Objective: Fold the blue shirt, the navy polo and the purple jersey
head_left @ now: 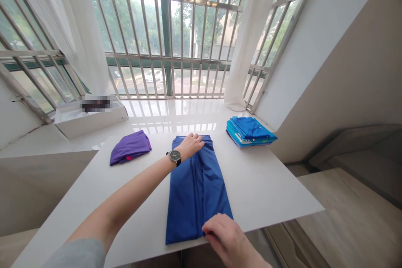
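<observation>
A blue garment [196,184] lies lengthwise on the white table in front of me, folded into a long strip with creases down its middle. My left hand [191,144], with a black watch on the wrist, rests on its far end, fingers stretched out over the fabric. At the near edge, my right hand [228,234] pinches the garment's lower border between thumb and fingers. To the left lies a folded purple garment [132,146] with a small red spot. A stack of folded blue garments [249,130] sits on the right, apart from both hands.
The white table [266,188] meets a glossy window ledge [176,113]. On the ledge's left stands a white box [91,119] with a blurred item in it. Barred windows and white curtains [248,29] rise behind. A wooden surface [351,213] is lower right.
</observation>
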Demonstrator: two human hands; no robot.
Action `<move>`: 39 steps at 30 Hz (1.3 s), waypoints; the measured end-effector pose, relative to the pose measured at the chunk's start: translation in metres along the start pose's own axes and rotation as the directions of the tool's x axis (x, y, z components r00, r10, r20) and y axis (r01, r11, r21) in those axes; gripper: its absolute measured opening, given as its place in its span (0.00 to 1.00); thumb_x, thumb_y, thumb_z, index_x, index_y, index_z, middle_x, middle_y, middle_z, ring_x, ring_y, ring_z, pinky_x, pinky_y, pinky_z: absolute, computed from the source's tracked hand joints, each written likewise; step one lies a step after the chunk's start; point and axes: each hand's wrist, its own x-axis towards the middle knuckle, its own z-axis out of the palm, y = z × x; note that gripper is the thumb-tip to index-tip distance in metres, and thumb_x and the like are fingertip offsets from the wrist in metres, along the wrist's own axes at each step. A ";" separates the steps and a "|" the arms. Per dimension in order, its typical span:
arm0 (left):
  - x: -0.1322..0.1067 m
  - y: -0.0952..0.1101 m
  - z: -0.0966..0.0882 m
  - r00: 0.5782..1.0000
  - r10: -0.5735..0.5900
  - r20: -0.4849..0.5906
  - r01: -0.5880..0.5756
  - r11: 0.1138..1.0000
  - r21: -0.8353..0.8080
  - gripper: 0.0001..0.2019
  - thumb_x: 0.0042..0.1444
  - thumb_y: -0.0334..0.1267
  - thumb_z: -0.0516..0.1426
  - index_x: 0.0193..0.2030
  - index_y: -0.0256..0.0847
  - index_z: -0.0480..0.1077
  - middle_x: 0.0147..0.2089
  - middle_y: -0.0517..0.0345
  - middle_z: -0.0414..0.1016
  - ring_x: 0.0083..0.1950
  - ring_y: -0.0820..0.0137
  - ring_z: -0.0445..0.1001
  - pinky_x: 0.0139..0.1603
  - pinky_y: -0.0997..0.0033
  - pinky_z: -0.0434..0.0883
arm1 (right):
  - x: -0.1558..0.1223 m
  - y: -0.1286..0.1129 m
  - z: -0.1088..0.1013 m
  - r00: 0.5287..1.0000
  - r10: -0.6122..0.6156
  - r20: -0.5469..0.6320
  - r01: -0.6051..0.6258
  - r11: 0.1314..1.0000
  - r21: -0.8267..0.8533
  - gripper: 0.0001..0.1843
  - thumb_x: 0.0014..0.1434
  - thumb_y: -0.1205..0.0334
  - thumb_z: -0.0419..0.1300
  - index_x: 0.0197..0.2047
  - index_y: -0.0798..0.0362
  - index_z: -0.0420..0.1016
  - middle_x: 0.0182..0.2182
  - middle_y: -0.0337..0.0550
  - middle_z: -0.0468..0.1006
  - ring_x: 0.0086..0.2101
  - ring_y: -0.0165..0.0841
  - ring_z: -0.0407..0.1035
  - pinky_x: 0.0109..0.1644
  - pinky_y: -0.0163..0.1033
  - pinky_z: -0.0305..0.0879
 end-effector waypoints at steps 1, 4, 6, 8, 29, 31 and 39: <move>-0.013 0.010 -0.005 0.997 -0.071 -0.001 0.071 0.997 -0.005 0.09 0.60 0.25 0.52 0.43 0.39 0.71 0.46 0.45 0.73 0.48 0.59 0.70 0.48 0.59 0.65 | 0.004 0.002 -0.008 0.999 0.044 0.028 -0.046 0.998 0.053 0.09 0.62 0.69 0.55 0.44 0.49 0.72 0.35 0.40 0.79 0.33 0.31 0.72 0.39 0.35 0.70; -0.060 0.051 -0.015 0.979 -0.197 0.055 0.202 0.972 -0.117 0.10 0.65 0.41 0.52 0.43 0.39 0.71 0.44 0.45 0.74 0.45 0.56 0.71 0.45 0.57 0.67 | 0.029 0.022 -0.038 0.979 0.202 -0.017 -0.197 0.968 0.158 0.07 0.64 0.61 0.56 0.43 0.50 0.74 0.33 0.40 0.79 0.33 0.31 0.72 0.41 0.35 0.70; -0.091 0.081 -0.016 0.963 -0.258 0.070 0.267 0.943 -0.200 0.16 0.65 0.51 0.51 0.45 0.41 0.71 0.46 0.46 0.74 0.48 0.54 0.71 0.47 0.54 0.68 | 0.059 0.046 -0.055 0.960 0.243 -0.136 -0.224 0.964 0.144 0.10 0.65 0.56 0.55 0.40 0.51 0.75 0.31 0.41 0.79 0.31 0.32 0.71 0.40 0.37 0.70; -0.117 0.107 -0.014 0.944 -0.322 0.079 0.331 0.907 -0.260 0.22 0.63 0.56 0.51 0.54 0.43 0.69 0.54 0.44 0.73 0.54 0.52 0.69 0.52 0.50 0.68 | 0.094 0.075 -0.060 0.944 0.270 -0.190 -0.255 0.962 0.100 0.13 0.64 0.54 0.54 0.40 0.51 0.76 0.33 0.43 0.80 0.32 0.33 0.71 0.42 0.40 0.70; -0.109 0.085 -0.011 0.861 -0.447 0.244 0.509 0.738 -0.442 0.15 0.66 0.53 0.50 0.45 0.45 0.69 0.38 0.53 0.78 0.39 0.61 0.78 0.40 0.64 0.71 | 0.238 0.209 -0.070 0.957 0.279 -0.075 -0.283 0.957 -0.059 0.16 0.61 0.54 0.55 0.42 0.55 0.79 0.40 0.48 0.82 0.40 0.38 0.74 0.46 0.41 0.67; -0.109 0.093 -0.004 0.843 -0.461 0.277 0.537 0.696 -0.476 0.15 0.65 0.53 0.50 0.49 0.47 0.67 0.40 0.54 0.79 0.40 0.61 0.78 0.38 0.65 0.70 | 0.243 0.212 -0.063 0.964 0.264 -0.043 -0.265 0.963 -0.041 0.14 0.59 0.54 0.57 0.41 0.52 0.79 0.40 0.45 0.83 0.41 0.37 0.74 0.47 0.40 0.67; -0.110 0.097 0.000 0.807 -0.507 0.303 0.589 0.655 -0.473 0.20 0.64 0.45 0.52 0.61 0.46 0.60 0.44 0.55 0.78 0.41 0.62 0.78 0.40 0.67 0.70 | 0.251 0.219 -0.053 0.963 0.270 0.012 -0.270 0.963 -0.010 0.12 0.55 0.52 0.61 0.36 0.50 0.79 0.34 0.42 0.81 0.37 0.37 0.73 0.44 0.40 0.67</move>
